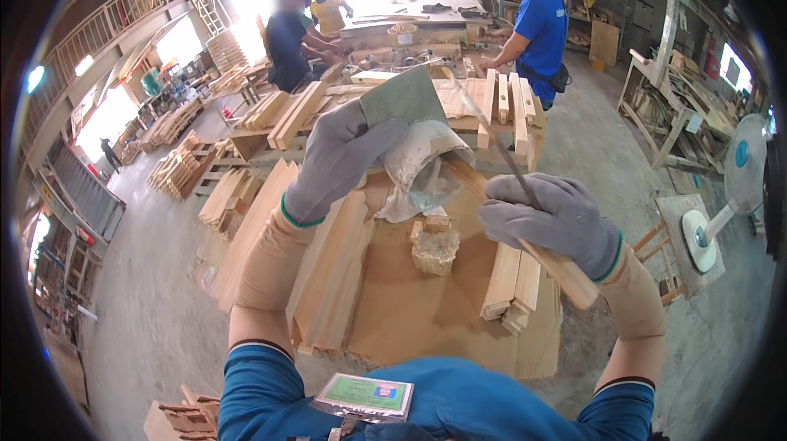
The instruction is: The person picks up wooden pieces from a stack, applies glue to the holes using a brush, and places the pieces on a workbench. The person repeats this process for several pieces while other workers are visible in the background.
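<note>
Left grip [340, 154] clasping 1 grey plate [403, 98], right grip [553, 215] clasping 1 stick [566, 275], 1 rod [479, 113]

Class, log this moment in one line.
left hand: holding gray flat plate; right hand: holding wooden stick, thin rod; between: white tub

- nearest, a brown sheet-covered worktop [393, 318] spreads from the view's middle toward six o'clock.
- on it at seven o'clock, a row of long pale timber strips [332, 269] lies side by side.
- at five o'clock, a small rough-sided yellowish tub [434, 252] stands on the bare sheet.
- at four o'clock, a small pile of shorter wooden pieces [512, 285] lies near the edge.
- beyond, toward twelve, another bench [534, 146] bears upright-edged bars [504, 109] at two o'clock.
- the grey concrete floor [602, 138] carries an orange cone [228, 113] at ten.
</note>
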Motion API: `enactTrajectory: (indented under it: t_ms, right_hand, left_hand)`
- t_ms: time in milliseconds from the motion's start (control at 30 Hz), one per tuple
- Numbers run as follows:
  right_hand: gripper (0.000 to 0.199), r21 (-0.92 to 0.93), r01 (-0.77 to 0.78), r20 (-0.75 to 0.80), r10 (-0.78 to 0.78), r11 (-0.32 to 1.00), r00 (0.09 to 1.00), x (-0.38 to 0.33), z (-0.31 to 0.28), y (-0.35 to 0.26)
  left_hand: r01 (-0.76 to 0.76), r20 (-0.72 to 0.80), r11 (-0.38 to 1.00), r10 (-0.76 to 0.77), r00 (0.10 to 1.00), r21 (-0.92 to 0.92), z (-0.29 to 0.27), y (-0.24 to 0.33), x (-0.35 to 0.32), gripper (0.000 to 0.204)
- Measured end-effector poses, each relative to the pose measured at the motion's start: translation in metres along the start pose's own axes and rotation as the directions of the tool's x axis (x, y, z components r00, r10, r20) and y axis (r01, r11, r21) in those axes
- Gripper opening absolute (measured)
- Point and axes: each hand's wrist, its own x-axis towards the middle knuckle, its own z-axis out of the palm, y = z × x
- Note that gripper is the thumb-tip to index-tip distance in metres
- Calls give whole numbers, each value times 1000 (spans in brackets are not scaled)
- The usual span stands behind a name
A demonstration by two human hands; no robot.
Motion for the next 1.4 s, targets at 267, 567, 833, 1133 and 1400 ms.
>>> enactTrajectory:
  t_ms: [267,567,833,1133,1400]
  right_hand:
    - [33,-142,-23,-52,16,990,999,-2,4,-3]
    - [33,509,-234,-249,402,828,881,-52,69,-3]
    - [15,879,-313,-130,813,359,567,-73,114,-35]
    - [39,252,-371,-78,401,894,913,-82,127,-45]
    - [36,214,-312,-38,327,926,944,-106,127,-55]
  left_hand:
    - [-89,-81,996,89,993,3,2,-7,-5,32]
    - [-71,-229,994,49,972,-89,19,-26,-26,25]
    - [-109,-332,957,14,943,-270,43,-47,-31,26]
    - [197,-200,879,-307,930,-434,24,-81,-16,26]
    - [292,-99,765,-419,902,-574,31,-140,-21,24]
